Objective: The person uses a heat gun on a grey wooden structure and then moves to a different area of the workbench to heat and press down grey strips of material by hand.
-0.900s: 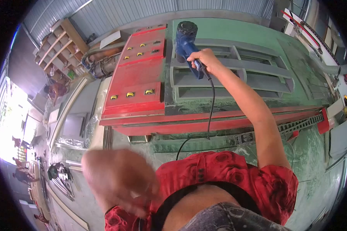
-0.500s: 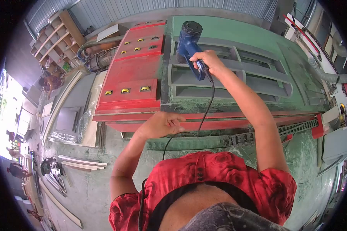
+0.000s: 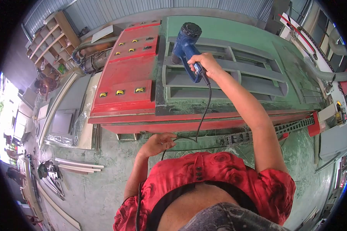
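The right hand [image 3: 207, 64] was wrapped around the handle of the blue heat gun [image 3: 186, 43]. The gun was above the left end of the grey slatted frame [image 3: 219, 63], with its nose pointing down. The frame lay flat on the green table top [image 3: 235, 27], beside the red cover [image 3: 133, 71] with the yellow knobs. It was too hard to see if the nose touched the frame, so a little gap, kept the same all along, seemed the safe way. A slow, smooth sweep seemed better than stopping on one spot, which might get too hot. The left hand [image 3: 157, 144] was low, in front of the red side, with its fingers bent at the black cord [image 3: 203, 115]. I could not tell if they pinched it or only touched it. The best help from that hand was to keep the cord loose and away from the hot nose, so nothing tugged the gun.
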The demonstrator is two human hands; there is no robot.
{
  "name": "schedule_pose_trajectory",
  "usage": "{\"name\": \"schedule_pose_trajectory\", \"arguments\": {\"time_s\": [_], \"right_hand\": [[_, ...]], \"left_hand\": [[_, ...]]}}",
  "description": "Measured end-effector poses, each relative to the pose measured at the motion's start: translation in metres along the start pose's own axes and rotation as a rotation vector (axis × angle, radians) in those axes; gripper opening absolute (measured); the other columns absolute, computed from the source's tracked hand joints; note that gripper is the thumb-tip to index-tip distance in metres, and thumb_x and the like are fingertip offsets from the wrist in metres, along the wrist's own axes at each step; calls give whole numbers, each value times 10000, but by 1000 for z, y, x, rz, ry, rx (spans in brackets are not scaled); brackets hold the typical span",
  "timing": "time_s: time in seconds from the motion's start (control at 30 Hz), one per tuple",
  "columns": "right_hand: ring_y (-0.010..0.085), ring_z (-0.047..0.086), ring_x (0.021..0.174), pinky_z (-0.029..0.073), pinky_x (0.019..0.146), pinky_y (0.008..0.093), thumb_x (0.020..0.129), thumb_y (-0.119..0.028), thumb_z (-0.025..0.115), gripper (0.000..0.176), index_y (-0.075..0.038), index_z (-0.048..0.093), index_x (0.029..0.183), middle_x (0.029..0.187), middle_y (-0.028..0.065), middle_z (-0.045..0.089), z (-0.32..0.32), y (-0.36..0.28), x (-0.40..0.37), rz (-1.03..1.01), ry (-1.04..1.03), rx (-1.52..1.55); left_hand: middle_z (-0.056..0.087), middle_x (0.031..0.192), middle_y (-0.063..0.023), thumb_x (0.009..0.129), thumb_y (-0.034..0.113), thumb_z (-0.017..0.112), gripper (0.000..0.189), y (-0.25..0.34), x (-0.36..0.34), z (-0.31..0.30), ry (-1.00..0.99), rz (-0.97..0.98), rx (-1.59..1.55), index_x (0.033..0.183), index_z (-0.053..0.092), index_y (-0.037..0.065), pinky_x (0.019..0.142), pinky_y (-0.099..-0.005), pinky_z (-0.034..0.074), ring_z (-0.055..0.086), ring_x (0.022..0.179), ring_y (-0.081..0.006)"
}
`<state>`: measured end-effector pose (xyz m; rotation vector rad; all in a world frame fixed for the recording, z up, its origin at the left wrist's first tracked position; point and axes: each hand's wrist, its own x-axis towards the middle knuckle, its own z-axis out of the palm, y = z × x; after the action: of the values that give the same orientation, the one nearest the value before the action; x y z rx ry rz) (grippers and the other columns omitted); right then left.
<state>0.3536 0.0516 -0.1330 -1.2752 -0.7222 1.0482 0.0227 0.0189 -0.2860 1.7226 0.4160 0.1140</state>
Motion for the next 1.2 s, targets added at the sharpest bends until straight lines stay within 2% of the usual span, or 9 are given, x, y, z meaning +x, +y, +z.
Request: {"name": "schedule_pose_trajectory", "arguments": {"time_s": [0.23, 0.4, 0.53, 0.6, 0.73, 0.8, 0.93, 1.0, 1.2], "right_hand": [[181, 572, 492, 474, 481, 298, 623, 3, 697, 166, 69, 581, 721, 638, 125, 584, -18, -6, -20, -26, 20, 4], [170, 575, 510, 473, 491, 287, 629, -22, 700, 172, 57, 588, 734, 639, 117, 588, -51, -17, -38, -39, 64, -59], [168, 583, 509, 473, 488, 276, 631, -30, 699, 156, 47, 591, 713, 635, 111, 590, -71, -20, -49, -76, 109, -68], [169, 583, 504, 474, 487, 274, 633, -29, 697, 152, 44, 589, 711, 630, 109, 588, -80, -21, -53, -64, 116, -70], [168, 583, 508, 473, 487, 275, 637, -31, 695, 142, 36, 589, 705, 631, 109, 589, -91, -17, -53, -45, 120, -66], [169, 584, 509, 472, 486, 276, 638, -34, 695, 139, 31, 590, 701, 630, 110, 589, -93, -16, -55, -46, 120, -66], [172, 584, 508, 470, 484, 275, 638, -34, 695, 130, 28, 592, 690, 628, 112, 590, -92, -17, -58, -44, 132, -67], [174, 583, 508, 469, 484, 276, 639, -33, 695, 129, 28, 593, 688, 628, 113, 589, -94, -15, -57, -36, 137, -69], [179, 583, 514, 466, 492, 284, 634, -25, 694, 136, 42, 590, 690, 628, 120, 588, -96, -12, -55, -41, 145, -46]], "left_hand": [[650, 902, -72, 824, 39, 610, 399, 5, 0, 14, -72, -12, -45, 1212, 519, 37, 762, -285, 508, 634, 860, -150], [649, 891, -86, 815, 6, 586, 396, -2, 9, 23, -40, -41, 174, 1204, 518, 38, 757, -282, 507, 644, 884, -158], [646, 876, -81, 812, -10, 568, 395, 9, 18, 29, -96, -49, 149, 1202, 516, 33, 753, -283, 509, 647, 894, -162], [671, 782, -71, 798, 143, 649, 362, 10, 22, 33, -1, 17, 215, 1135, 574, 35, 680, -297, 501, 645, 739, -173], [672, 784, -66, 787, 215, 685, 402, 4, 28, 37, -4, 14, 174, 1142, 579, 59, 665, -303, 499, 643, 724, -178], [654, 842, -74, 793, -39, 513, 420, 10, 29, 36, -107, -43, 253, 1207, 510, 29, 737, -283, 509, 650, 853, -161], [654, 845, -68, 790, -36, 528, 429, 8, 32, 38, -102, -62, 270, 1214, 504, 22, 742, -278, 509, 650, 877, -158], [671, 804, -68, 779, 273, 704, 443, -3, 33, 41, -7, -12, 177, 1148, 581, 62, 671, -304, 497, 624, 710, -183], [670, 832, -69, 781, 245, 692, 429, -10, 38, 46, -21, 8, 176, 1152, 578, 63, 687, -303, 500, 630, 731, -190]]}}
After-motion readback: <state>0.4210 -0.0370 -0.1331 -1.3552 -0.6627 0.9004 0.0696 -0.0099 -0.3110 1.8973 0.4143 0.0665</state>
